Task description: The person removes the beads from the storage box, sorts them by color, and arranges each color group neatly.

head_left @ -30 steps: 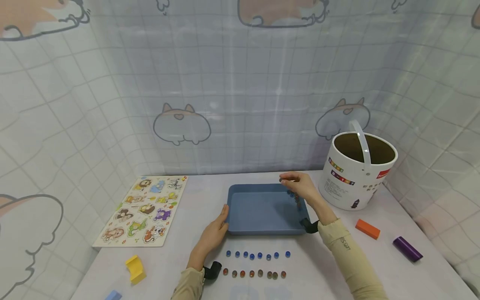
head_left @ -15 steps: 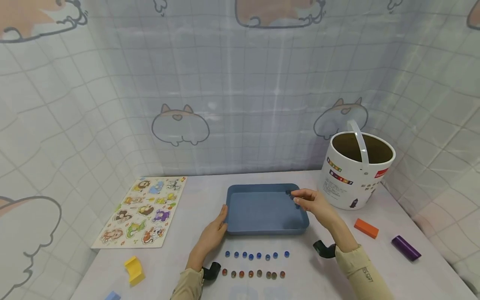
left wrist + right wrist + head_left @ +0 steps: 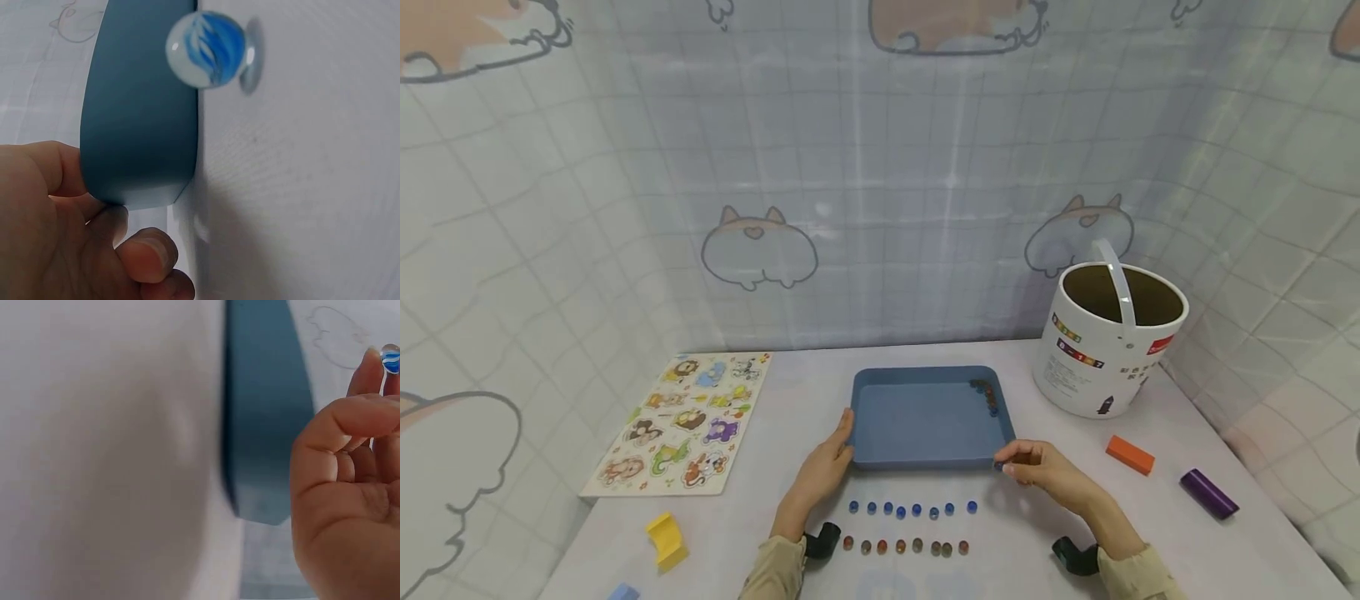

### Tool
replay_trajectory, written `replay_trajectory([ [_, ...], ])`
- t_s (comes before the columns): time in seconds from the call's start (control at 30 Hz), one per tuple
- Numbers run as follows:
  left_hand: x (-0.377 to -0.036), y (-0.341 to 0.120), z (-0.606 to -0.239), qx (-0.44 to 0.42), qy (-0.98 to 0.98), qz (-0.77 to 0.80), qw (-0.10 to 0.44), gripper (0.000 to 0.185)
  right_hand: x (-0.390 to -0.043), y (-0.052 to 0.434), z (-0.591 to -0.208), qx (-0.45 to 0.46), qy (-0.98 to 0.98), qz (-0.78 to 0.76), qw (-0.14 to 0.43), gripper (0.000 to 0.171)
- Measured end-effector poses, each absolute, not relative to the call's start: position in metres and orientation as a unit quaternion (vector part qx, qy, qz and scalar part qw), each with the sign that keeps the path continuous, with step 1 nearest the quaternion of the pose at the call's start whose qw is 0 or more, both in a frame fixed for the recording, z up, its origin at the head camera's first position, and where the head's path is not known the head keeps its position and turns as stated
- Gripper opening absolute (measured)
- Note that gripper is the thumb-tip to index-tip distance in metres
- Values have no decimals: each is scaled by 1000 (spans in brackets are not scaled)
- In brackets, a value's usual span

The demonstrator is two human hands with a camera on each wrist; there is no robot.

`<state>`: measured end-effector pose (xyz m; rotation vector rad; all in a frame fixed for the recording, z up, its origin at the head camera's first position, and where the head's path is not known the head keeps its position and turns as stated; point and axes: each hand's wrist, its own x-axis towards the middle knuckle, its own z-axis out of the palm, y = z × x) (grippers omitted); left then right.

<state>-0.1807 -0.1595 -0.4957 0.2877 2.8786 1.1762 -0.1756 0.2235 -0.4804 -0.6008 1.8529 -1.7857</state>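
Our left hand (image 3: 826, 468) curls its grip around the near-left corner of the blue tray (image 3: 925, 417), steadying it on the table (image 3: 1037, 517). Our right hand (image 3: 1041, 468) pinches a blue-striped marble (image 3: 391, 359) at its fingertips, just off the tray's near-right corner and above the row of blue marbles (image 3: 913, 508). We judge it best to lower it gently at the row's right end, keeping even spacing, and let go only once it rests still.

From our head we look down the table; both wrist views sit close — sharing the blue tray (image 3: 925, 417) wall.
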Motion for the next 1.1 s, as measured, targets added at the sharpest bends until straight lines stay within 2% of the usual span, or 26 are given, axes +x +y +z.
replay_trajectory([
  [0.17, -180, -159, -495, 88, 922, 377, 15, 57, -169, 221, -494, -204, 696, -643, 245, 20],
  [0.3, -181, -159, -496, 85, 923, 375, 15, 57, -160, 216, -501, -211, 737, -604, 218, 30],
  [0.47, -180, -159, -495, 86, 924, 373, 12, 57, -154, 208, -509, -229, 783, -550, 181, 21],
  [0.73, -179, -160, -496, 86, 926, 367, 12, 57, -148, 197, -508, -221, 827, -490, 162, 11],
  [1.1, -182, -160, -496, 94, 922, 375, 13, 56, -140, 192, -498, -229, 822, -498, 153, 12],
])
